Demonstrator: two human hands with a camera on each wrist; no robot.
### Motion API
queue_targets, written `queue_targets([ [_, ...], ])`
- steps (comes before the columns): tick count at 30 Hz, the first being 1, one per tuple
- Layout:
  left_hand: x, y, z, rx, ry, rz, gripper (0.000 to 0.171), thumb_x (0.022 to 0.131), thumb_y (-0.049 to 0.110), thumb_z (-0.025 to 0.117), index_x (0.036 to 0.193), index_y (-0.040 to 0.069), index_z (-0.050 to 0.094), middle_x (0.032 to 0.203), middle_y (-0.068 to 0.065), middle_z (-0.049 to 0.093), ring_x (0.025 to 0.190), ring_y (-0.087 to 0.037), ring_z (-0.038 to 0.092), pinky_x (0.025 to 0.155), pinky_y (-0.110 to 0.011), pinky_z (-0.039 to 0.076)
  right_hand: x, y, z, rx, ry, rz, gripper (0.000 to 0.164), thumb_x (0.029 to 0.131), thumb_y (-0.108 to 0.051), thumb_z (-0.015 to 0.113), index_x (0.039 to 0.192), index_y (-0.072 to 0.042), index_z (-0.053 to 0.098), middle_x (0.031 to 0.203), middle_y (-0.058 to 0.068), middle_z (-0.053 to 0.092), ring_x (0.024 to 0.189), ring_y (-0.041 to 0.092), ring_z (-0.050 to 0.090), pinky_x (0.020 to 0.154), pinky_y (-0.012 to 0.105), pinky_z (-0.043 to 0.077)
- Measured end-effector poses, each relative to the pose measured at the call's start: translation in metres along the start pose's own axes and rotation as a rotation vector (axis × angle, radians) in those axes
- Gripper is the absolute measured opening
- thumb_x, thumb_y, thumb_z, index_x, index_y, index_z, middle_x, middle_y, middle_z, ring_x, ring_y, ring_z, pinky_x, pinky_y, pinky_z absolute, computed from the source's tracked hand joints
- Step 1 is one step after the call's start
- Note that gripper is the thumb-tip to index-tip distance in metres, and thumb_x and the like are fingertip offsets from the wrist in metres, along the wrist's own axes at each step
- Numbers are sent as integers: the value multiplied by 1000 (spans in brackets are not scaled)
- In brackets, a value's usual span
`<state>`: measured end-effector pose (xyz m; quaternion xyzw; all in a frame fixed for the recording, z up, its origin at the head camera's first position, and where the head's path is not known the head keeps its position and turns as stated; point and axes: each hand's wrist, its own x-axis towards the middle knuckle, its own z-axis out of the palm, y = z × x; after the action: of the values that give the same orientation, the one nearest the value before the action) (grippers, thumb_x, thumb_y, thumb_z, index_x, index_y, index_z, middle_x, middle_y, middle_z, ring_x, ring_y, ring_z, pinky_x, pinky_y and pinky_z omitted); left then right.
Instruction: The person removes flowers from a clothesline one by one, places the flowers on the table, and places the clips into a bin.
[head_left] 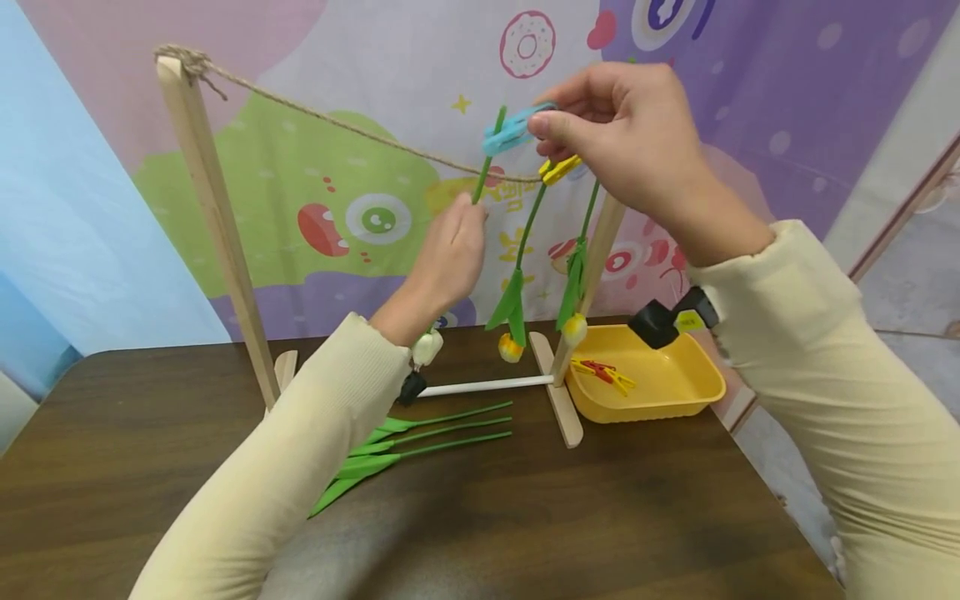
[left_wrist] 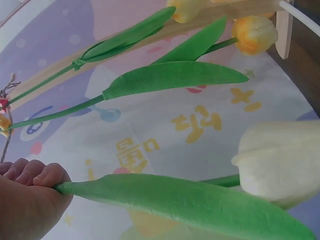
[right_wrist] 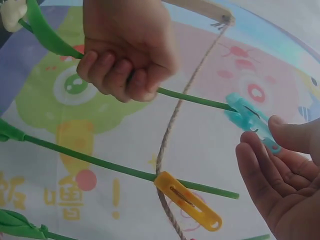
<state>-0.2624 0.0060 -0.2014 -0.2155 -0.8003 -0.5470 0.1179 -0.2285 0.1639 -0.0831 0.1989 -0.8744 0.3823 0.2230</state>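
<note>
My left hand (head_left: 450, 254) grips the green stem of an artificial white tulip (left_wrist: 280, 160), which hangs bloom down below the fist. My right hand (head_left: 633, 137) pinches a light blue clothespin (head_left: 513, 132) between thumb and fingers. In the right wrist view, the far end of this clothespin (right_wrist: 245, 112) meets the tip of the tulip's stem. The twine (right_wrist: 172, 117) passes close beside that stem, between the fist and the clothespin. A yellow clothespin (right_wrist: 187, 201) fixes an orange-yellow tulip (head_left: 512, 347) to the twine, just below my right hand. Another yellow tulip (head_left: 575, 330) hangs further right.
The twine is tied to a wooden post (head_left: 213, 208) at the left; another post (head_left: 603, 242) stands right, with a white rod (head_left: 487, 386) low between them. Several green stems (head_left: 457, 427) lie on the brown table (head_left: 465, 517). A yellow basin (head_left: 660, 410) holds red and yellow clothespins (head_left: 600, 372).
</note>
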Motion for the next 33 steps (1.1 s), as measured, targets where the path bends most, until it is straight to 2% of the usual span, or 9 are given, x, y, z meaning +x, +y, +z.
queue_targets([
  [3, -3, -1, -2, 25, -2, -15, 28, 100, 24, 21, 77, 14, 33, 69, -4, 34, 56, -16, 29, 51, -27, 29, -2, 1, -5, 106, 32, 3, 22, 83, -20, 70, 97, -3, 69, 75, -9, 69, 69, 5, 67, 71, 16, 51],
  [11, -11, -3, -5, 137, 4, -32, 26, 98, 21, 22, 78, 11, 35, 69, -7, 39, 57, -21, 36, 54, -33, 36, -13, 7, -23, 323, 70, 0, 23, 82, -15, 70, 99, 0, 68, 83, 2, 71, 73, 14, 68, 75, 18, 52],
  [16, -19, -6, -5, 286, -28, -29, 27, 98, 21, 20, 81, 8, 35, 74, -8, 41, 63, -22, 38, 60, -33, 36, -19, 20, -29, 501, 65, 55, 22, 79, -12, 73, 96, 1, 68, 82, 6, 70, 70, 16, 68, 73, 20, 53],
  [19, -25, -10, -2, 403, -64, -10, 27, 98, 19, 20, 80, 8, 35, 72, -8, 38, 62, -21, 35, 60, -32, 35, -23, 32, -30, 557, 50, 89, 22, 78, -10, 74, 96, 2, 68, 82, 7, 71, 70, 16, 68, 73, 20, 54],
  [22, -33, -14, 1, 516, -86, 38, 26, 97, 17, 21, 77, 7, 35, 70, -7, 34, 59, -20, 31, 56, -31, 33, -30, 45, -31, 570, 23, 125, 26, 78, -11, 74, 99, 2, 67, 83, 6, 71, 71, 16, 69, 74, 20, 53],
  [25, -41, -21, 4, 630, -76, 116, 25, 95, 14, 25, 73, 7, 35, 66, -5, 31, 57, -18, 28, 51, -30, 31, -37, 57, -30, 533, -1, 184, 29, 78, -15, 75, 102, 0, 67, 83, 3, 72, 74, 14, 69, 75, 18, 52],
  [28, -49, -29, 8, 760, -12, 228, 25, 93, 10, 30, 68, 8, 34, 62, -1, 25, 55, -15, 24, 47, -28, 26, -42, 69, -28, 539, -11, 222, 27, 78, -15, 75, 101, -2, 68, 83, 1, 72, 73, 13, 69, 75, 17, 52],
  [33, -64, -39, 12, 940, 138, 402, 30, 87, 7, 41, 62, 11, 27, 59, 3, 14, 52, -12, 15, 47, -25, 15, -52, 88, -21, 592, -13, 248, 20, 79, -10, 74, 97, -4, 69, 81, 0, 72, 70, 11, 69, 71, 18, 53],
])
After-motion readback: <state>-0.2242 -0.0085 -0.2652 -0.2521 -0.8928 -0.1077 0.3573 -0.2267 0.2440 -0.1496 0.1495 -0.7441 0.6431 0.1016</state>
